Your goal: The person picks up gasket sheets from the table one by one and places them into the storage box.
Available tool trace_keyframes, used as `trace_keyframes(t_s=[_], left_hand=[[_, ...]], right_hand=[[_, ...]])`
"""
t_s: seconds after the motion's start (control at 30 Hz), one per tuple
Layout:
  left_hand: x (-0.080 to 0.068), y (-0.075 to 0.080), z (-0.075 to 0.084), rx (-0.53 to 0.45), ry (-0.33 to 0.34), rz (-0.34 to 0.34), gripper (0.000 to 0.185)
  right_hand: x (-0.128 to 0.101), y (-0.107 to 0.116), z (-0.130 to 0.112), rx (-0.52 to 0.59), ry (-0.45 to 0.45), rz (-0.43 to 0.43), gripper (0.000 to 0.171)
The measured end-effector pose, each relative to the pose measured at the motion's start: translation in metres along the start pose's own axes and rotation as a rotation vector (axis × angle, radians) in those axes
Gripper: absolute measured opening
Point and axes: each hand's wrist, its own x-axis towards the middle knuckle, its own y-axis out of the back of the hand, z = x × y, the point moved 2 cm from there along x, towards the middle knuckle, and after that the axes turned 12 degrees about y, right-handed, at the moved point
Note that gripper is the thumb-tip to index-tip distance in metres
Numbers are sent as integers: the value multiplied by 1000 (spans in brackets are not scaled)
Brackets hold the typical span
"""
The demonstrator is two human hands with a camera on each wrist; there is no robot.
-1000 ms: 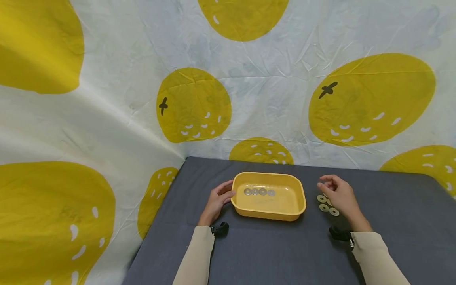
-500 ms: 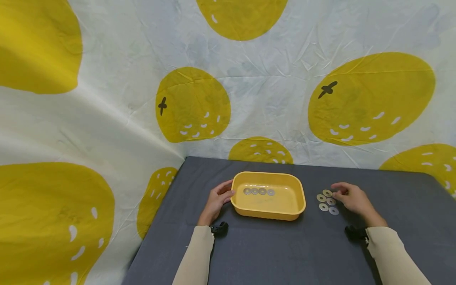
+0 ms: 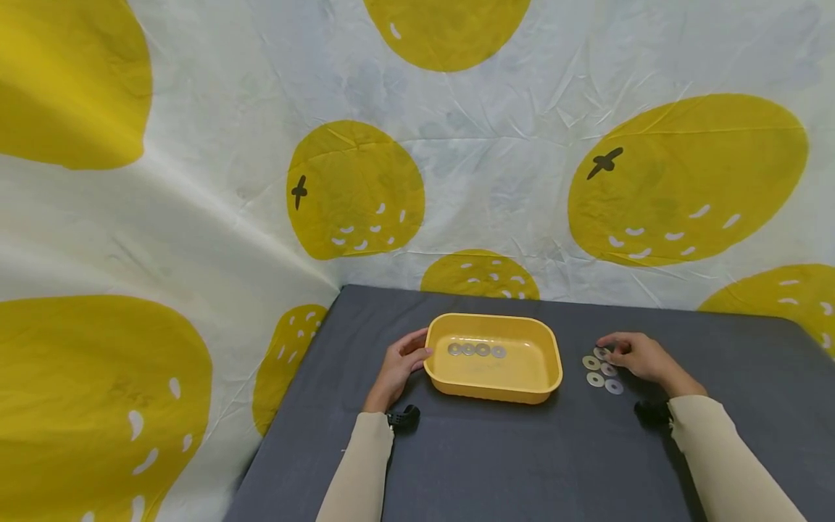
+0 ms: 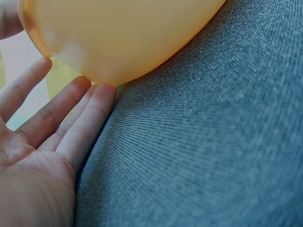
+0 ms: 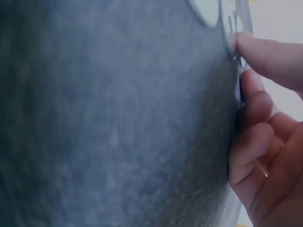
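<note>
My left hand [image 3: 393, 370] holds the left end of a yellow plastic tray [image 3: 493, 394], thumb at the rim and the other fingertips against the outer wall [image 4: 137, 42]. Inside the tray, several flat round metal washers [image 3: 483, 350] lie in a row. To the right of it, a small cluster of washers [image 3: 591, 362] lies on the table. My right hand [image 3: 642, 357] reaches the farthest washer [image 3: 601, 354] of that cluster with thumb and index finger at its edges. In the right wrist view a fingertip touches a washer [image 5: 229, 33], while the remaining fingers [image 5: 253, 144] curl beside the cloth.
Dark grey cloth [image 3: 496, 464] covers the table. Behind and to the left hangs a white sheet [image 3: 483, 188] printed with large yellow fruit. Each wrist wears a black strap with a camera [image 3: 406, 418].
My right hand drew back to the right, uncovering the cluster, then shifted slightly left onto the farthest washer. The left hand and the tray stay where they were.
</note>
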Motion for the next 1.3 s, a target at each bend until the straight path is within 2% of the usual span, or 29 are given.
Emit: trace_keyframes(t_s=[0.47, 0.67, 0.8, 1.03, 1.3], left_hand=[[-1, 0, 2, 4, -8, -13, 48], [-2, 1, 2, 3, -1, -9, 49], [-3, 1, 2, 5, -4, -7, 49], [-2, 0, 0, 4, -8, -10, 49], [-2, 1, 0, 0, -4, -14, 50]], right_hand=[[2, 1, -1, -49, 36, -25, 21], [2, 1, 1, -66, 52, 38, 21], [0, 2, 1, -69, 27, 84, 25], [-5, 1, -3, -53, -3, 67, 33], [-13, 1, -12, 18, -72, 105, 35]])
